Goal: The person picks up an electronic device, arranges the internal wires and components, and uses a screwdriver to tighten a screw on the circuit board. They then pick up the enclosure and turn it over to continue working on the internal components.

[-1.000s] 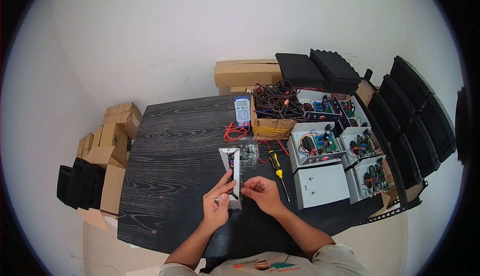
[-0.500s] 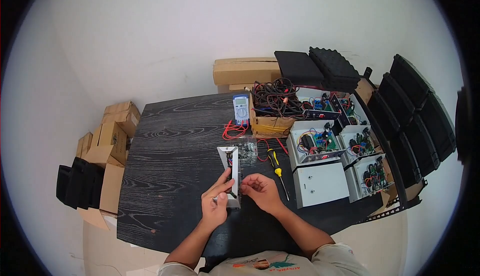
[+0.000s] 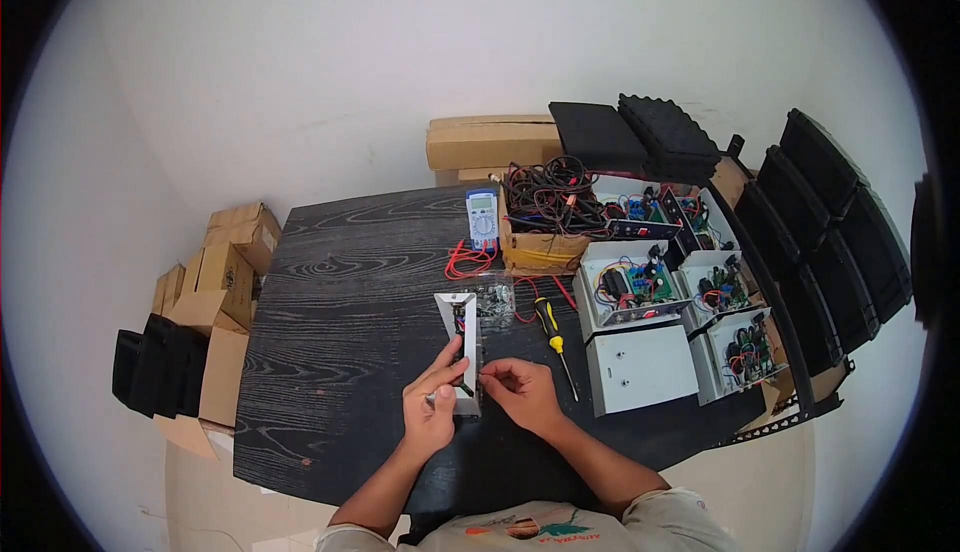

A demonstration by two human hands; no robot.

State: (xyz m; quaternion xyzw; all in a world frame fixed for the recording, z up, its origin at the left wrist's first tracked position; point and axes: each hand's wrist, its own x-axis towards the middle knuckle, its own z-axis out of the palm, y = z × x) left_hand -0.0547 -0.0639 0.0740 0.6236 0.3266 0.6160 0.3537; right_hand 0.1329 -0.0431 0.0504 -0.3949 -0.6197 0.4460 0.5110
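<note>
My left hand (image 3: 430,414) is wrapped round a white metal electronics case (image 3: 473,344), which is tipped on its side on the dark table. Some wiring and a circuit board show inside the case, partly covered by my fingers. At the case's right face, my right hand (image 3: 524,392) has its thumb and index finger pinched together; whatever lies between them is too small to make out. Just behind the case is a clear plastic bag (image 3: 496,302) of small parts. A yellow and black screwdriver (image 3: 550,327) lies to the right of my right hand.
Several open white cases with circuit boards (image 3: 635,287) stand at the right, beside a closed white case (image 3: 643,367). Behind are a blue multimeter (image 3: 482,217) with red leads and a cardboard box of cables (image 3: 545,252). More cardboard boxes (image 3: 222,282) sit left of the table (image 3: 340,322).
The fingers of my right hand have turned slightly and drawn in closer at the case's right face. My left hand and the case have stayed in place.
</note>
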